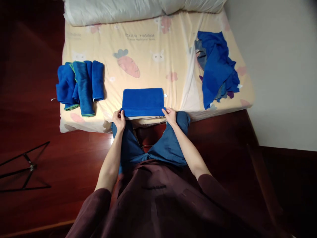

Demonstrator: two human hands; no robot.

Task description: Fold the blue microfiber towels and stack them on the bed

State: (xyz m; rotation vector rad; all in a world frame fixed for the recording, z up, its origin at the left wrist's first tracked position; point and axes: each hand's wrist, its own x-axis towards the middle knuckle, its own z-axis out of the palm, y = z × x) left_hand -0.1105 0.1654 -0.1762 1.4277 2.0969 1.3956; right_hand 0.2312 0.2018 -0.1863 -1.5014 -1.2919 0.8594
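A blue towel (143, 98) lies flat at the near edge of the bed, its near side turned over into a narrow strip. My left hand (119, 119) pinches the left end of that strip between thumb and fingers. At the right end, my right hand (170, 115) has its fingertips closed on the same strip. A small white tag sticks out from the towel's right side. Several rolled blue towels (84, 87) are grouped to the left, some with green edging. To the right, a loose heap of blue cloths (218, 69) includes grey and purple pieces.
The bed (148, 39) has a pale yellow sheet with carrot and rabbit prints. A white quilt (138, 10) lies across its far end. A black tripod leg set (31, 167) stands on the dark red floor (66, 158) at left. A pale wall (277, 72) borders the bed on the right.
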